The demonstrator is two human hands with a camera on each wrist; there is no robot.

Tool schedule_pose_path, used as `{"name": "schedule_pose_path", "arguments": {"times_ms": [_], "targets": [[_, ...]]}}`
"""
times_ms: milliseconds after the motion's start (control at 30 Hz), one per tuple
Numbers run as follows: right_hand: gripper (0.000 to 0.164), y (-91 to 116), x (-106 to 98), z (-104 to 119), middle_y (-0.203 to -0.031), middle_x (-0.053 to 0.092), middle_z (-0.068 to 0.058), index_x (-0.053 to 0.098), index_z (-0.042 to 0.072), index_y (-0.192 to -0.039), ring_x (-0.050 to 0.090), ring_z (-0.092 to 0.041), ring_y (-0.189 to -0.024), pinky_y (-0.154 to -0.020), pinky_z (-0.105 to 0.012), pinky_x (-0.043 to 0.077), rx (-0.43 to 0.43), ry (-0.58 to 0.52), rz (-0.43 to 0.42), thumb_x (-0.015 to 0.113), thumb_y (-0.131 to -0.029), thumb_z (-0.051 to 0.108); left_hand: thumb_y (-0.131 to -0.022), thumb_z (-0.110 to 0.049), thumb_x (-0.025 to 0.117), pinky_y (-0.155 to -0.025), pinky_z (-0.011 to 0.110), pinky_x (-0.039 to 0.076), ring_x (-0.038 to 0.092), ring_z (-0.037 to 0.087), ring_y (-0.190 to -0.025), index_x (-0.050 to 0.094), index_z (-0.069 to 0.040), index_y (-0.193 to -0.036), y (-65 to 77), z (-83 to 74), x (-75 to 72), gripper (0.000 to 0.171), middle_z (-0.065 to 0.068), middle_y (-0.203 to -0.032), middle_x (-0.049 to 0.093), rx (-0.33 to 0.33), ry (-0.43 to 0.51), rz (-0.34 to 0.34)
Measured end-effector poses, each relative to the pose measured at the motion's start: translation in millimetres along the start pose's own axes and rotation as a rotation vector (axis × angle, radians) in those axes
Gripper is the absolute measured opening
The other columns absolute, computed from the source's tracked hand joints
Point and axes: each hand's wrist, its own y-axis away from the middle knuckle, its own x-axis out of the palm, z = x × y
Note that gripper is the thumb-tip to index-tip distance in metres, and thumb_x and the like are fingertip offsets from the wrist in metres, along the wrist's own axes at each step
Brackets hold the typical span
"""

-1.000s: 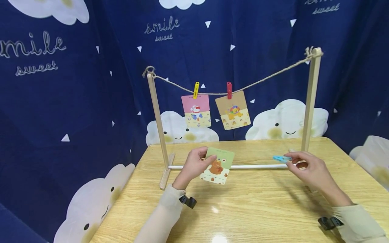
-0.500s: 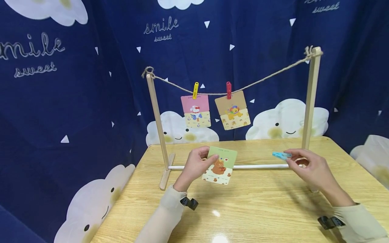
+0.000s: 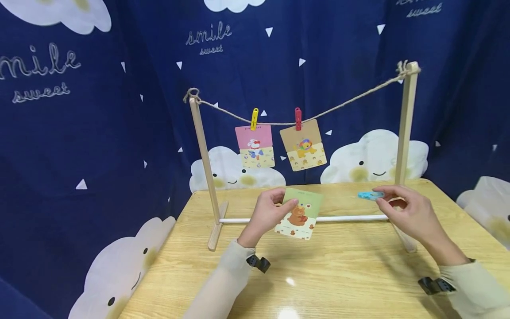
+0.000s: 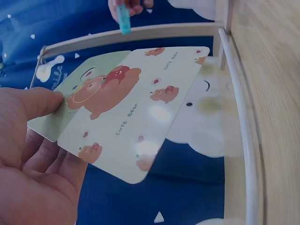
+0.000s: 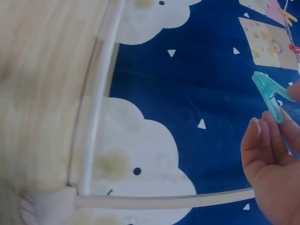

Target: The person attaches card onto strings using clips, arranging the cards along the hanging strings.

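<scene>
My left hand (image 3: 271,213) pinches a green-and-white bear card (image 3: 299,217) by its left edge, thumb on the front. The left wrist view shows the bear card (image 4: 126,98) tilted, with "Cute Bear" printed on it. Off to the right, my right hand (image 3: 414,217) pinches a light blue clothespin (image 3: 369,195) between thumb and fingers. In the right wrist view the clothespin (image 5: 268,93) points away from the fingertips. Behind and above both hands, a yellow clothespin (image 3: 254,119) holds a pink rabbit card (image 3: 255,146) on a twine line (image 3: 350,99). Beside it a red clothespin (image 3: 298,118) holds a tan lion card (image 3: 303,148).
The twine is tied between two wooden posts, a left post (image 3: 204,155) and a taller-looking right post (image 3: 406,124). A white rod (image 3: 346,218) joins their feet low over the wooden table (image 3: 318,274). A dark blue curtain (image 3: 338,48) with clouds hangs behind.
My left hand has moved right and slightly up with the bear card. My right hand has risen a little with the blue clothespin. The hanging cards stay on the line.
</scene>
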Motion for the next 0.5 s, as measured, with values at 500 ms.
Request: {"name": "schedule_pose_path", "arguments": {"times_ms": [500], "targets": [[0.024,-56.9,-48.7,46.2,-0.089,0.066,0.009,0.077,0.014,-0.113,0.056,0.008,-0.080,-0.073,-0.001,0.042,-0.144,0.177,-0.038,0.077,-0.090,0.007,-0.095,-0.025,0.077,-0.045,0.024,0.040,0.056,0.008,-0.060,0.077,-0.020,-0.096,-38.3,-32.2,49.8,0.005,-0.007,-0.078,0.073,0.068,0.051,0.001]]}}
